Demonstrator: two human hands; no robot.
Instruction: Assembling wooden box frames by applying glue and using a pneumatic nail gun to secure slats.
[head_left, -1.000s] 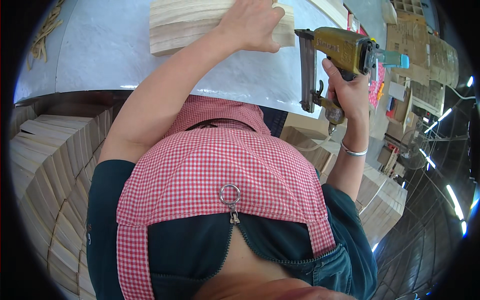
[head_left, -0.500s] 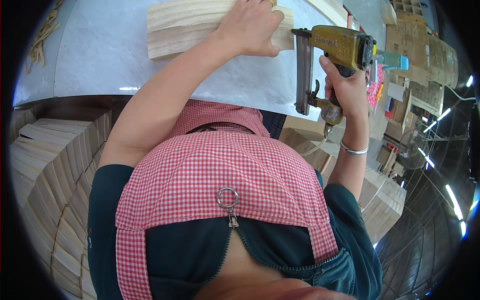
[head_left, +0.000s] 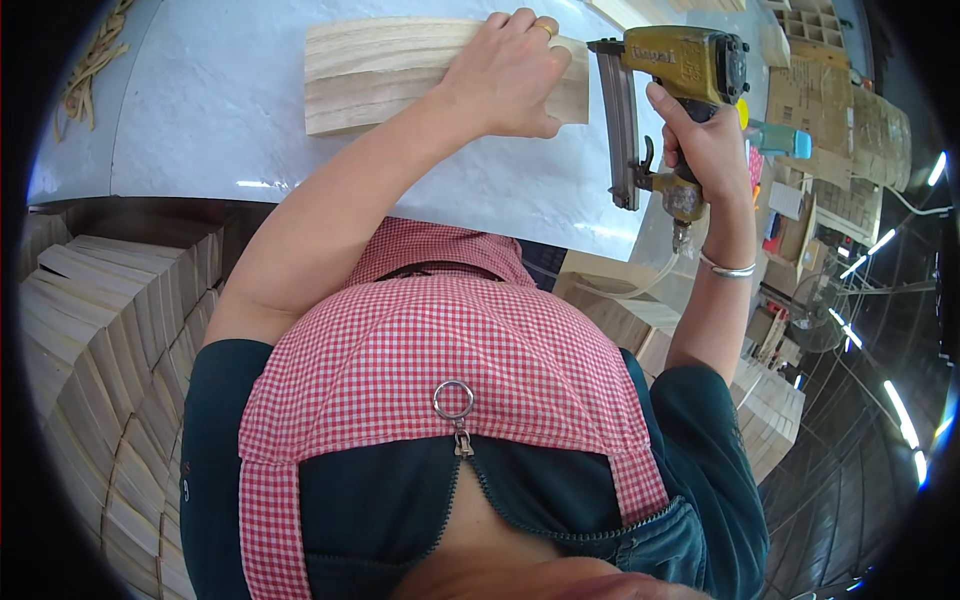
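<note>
A pale wooden block (head_left: 375,80) with striped grain lies on the white tabletop. My left hand (head_left: 510,75) is closed over its right part, fingers across the far edge and thumb at the near side. A ring sits on one finger. My right hand (head_left: 712,150) grips a gold and black pneumatic nail gun (head_left: 688,55) by its handle. The gun's nose is at the right end of the block, close to its far corner; whether they touch I cannot tell. Its long magazine points back toward me, and an air hose hangs from the handle.
The white table (head_left: 220,130) runs under the work, with a bundle of tan strips (head_left: 92,75) at far left. Stacked wooden pieces (head_left: 110,300) stand at my left, and more stacks (head_left: 770,410) at my right. Cardboard boxes (head_left: 815,110) and a fan (head_left: 818,298) are farther right.
The nail gun has shifted toward the far corner of the block's right end. The left hand keeps its hold on the block, and the whole view has moved slightly.
</note>
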